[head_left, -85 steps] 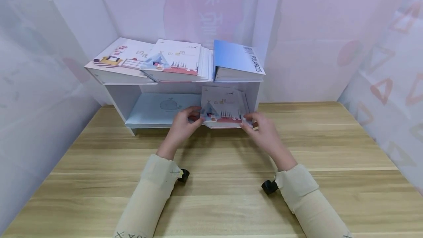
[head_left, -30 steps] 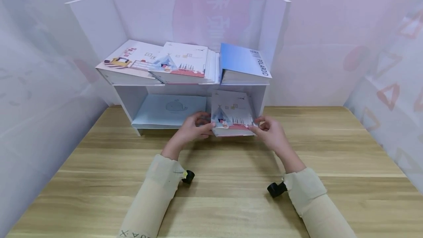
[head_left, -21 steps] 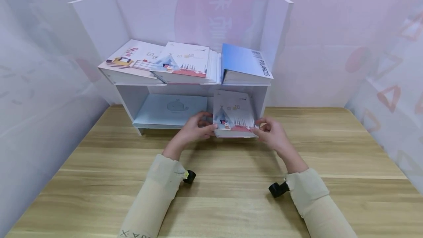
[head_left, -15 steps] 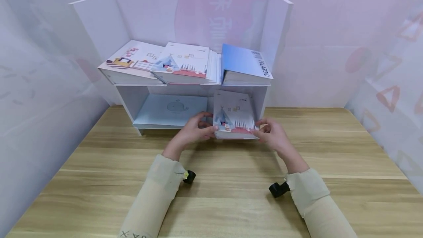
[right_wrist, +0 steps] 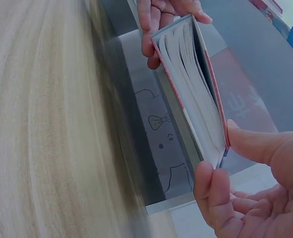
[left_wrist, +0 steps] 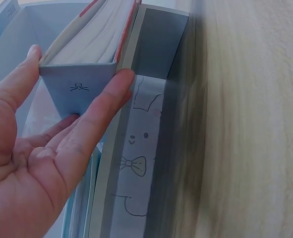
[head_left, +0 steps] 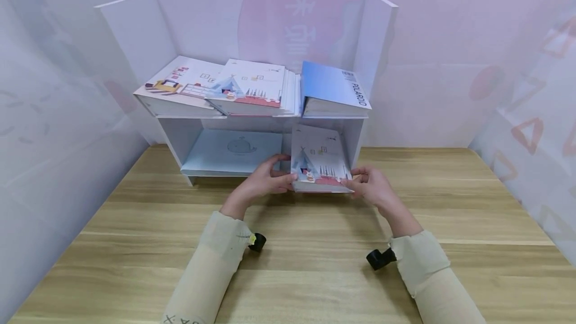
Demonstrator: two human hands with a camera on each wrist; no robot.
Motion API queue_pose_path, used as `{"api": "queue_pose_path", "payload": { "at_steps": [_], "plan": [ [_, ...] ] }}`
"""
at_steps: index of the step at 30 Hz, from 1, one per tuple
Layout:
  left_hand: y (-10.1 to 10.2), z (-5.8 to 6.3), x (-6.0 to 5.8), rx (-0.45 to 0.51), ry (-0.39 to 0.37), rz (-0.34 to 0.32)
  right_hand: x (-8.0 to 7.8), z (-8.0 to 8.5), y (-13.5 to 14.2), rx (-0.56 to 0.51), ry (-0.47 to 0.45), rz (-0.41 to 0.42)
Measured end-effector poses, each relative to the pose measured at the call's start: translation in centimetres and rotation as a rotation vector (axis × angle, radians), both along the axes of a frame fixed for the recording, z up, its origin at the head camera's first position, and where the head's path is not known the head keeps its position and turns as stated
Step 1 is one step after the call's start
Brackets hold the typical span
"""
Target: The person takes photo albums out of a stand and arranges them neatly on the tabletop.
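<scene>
A white photo album (head_left: 318,151) with a tent drawing on its cover lies on the lower shelf at the right, its front end jutting past the shelf edge. My left hand (head_left: 265,180) grips its left front corner, thumb on the cover and fingers below. In the left wrist view that hand's fingers straddle the album's spine (left_wrist: 77,89). My right hand (head_left: 371,185) pinches the opposite front corner between thumb and fingers. The right wrist view shows the page edges (right_wrist: 188,84) between the two covers, with a hand at each end.
A white two-tier shelf (head_left: 173,136) stands on the wooden table (head_left: 310,254). Left of the album lies a pale blue whale-cover book (head_left: 225,149). Above rest a truck-cover album (head_left: 175,84), a tent-cover album (head_left: 247,81) and a blue POLAROID album (head_left: 333,84).
The album on the lower shelf has slid forward, toward me, with both hands holding its front corners. The upper books stay in place; the whole view has shifted slightly.
</scene>
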State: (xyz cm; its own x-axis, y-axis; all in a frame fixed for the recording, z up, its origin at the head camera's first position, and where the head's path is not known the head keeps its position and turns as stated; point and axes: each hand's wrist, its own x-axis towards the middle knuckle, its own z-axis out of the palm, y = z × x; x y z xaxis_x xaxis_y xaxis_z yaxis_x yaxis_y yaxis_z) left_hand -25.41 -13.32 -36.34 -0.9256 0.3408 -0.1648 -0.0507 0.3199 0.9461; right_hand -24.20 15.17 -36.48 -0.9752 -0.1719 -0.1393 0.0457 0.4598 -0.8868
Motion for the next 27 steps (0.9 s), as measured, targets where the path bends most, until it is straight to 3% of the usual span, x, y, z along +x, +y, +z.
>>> {"api": "queue_pose_path", "payload": {
  "at_steps": [11, 27],
  "plan": [
    [-0.3, 0.2, 0.2, 0.002, -0.002, -0.064, 0.0, 0.2, 0.7, -0.055, -0.021, 0.097],
    [-0.3, 0.1, 0.4, -0.020, -0.015, -0.115, 0.2, 0.4, 1.2, -0.094, -0.082, 0.172]
  ]
}}
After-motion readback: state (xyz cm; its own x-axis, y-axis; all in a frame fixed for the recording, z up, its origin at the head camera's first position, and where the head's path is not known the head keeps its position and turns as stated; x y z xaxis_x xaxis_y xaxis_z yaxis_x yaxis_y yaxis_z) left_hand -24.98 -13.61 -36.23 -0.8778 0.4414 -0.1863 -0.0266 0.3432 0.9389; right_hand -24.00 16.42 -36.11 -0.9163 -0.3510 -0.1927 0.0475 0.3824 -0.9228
